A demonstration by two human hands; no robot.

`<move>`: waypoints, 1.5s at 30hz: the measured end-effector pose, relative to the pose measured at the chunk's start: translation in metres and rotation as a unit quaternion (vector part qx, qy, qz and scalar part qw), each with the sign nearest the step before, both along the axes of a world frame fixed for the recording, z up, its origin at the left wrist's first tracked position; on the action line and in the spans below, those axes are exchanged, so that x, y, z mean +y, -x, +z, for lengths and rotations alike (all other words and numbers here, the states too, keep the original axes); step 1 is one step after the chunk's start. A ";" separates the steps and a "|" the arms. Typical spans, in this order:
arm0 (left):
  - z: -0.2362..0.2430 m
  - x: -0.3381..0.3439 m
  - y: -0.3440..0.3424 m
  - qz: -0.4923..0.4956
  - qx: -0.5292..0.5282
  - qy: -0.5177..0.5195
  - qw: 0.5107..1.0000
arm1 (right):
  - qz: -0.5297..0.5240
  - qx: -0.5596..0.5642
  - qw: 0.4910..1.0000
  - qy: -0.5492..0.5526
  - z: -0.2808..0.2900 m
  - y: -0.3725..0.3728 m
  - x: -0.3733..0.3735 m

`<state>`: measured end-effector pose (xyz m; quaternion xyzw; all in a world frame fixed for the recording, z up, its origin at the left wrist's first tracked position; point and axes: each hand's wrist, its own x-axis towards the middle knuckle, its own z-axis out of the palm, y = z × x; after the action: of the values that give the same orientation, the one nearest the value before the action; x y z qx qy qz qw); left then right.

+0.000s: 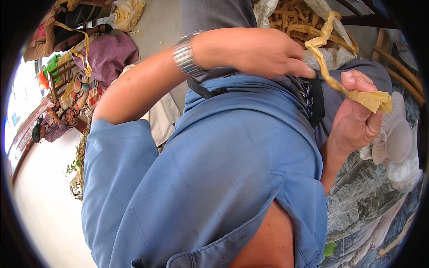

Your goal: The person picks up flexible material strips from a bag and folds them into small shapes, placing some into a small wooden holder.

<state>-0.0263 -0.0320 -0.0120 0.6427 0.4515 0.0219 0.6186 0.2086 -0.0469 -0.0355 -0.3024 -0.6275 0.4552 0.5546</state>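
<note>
My left hand, with a metal watch on its wrist, reaches across above my lap, index finger stretched out close beside a long, twisted, yellowish dried strip. Its other fingers are loosely bent and partly hidden; I see nothing held in them. My right hand, at the right, grips the folded lower end of that strip between fingers and thumb. The strip runs up to a whitish woven sack full of similar brownish-yellow strips at the top, beyond my knee.
At left, co-workers sit near a purple cloth, a wooden chair and a bag of yellow pieces. Pale cloth lies beside me. At right are white gloves, plastic sheeting and a wooden frame.
</note>
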 end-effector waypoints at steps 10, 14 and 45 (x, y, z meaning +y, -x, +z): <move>0.004 -0.129 0.101 0.137 0.050 0.059 0.988 | 0.058 0.046 0.984 0.163 -0.008 0.021 -0.008; 0.008 -0.155 0.092 0.209 0.078 0.073 0.972 | 0.104 -0.030 0.980 0.165 -0.005 0.030 -0.011; 0.028 -0.156 0.061 0.368 0.083 0.113 0.919 | 0.286 -0.237 0.886 0.277 -0.018 0.050 -0.021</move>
<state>-0.0875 -0.1883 0.0163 0.3563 0.7052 0.1433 0.5961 0.1583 -0.0682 -0.0537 -0.3498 -0.6477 0.6646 0.1284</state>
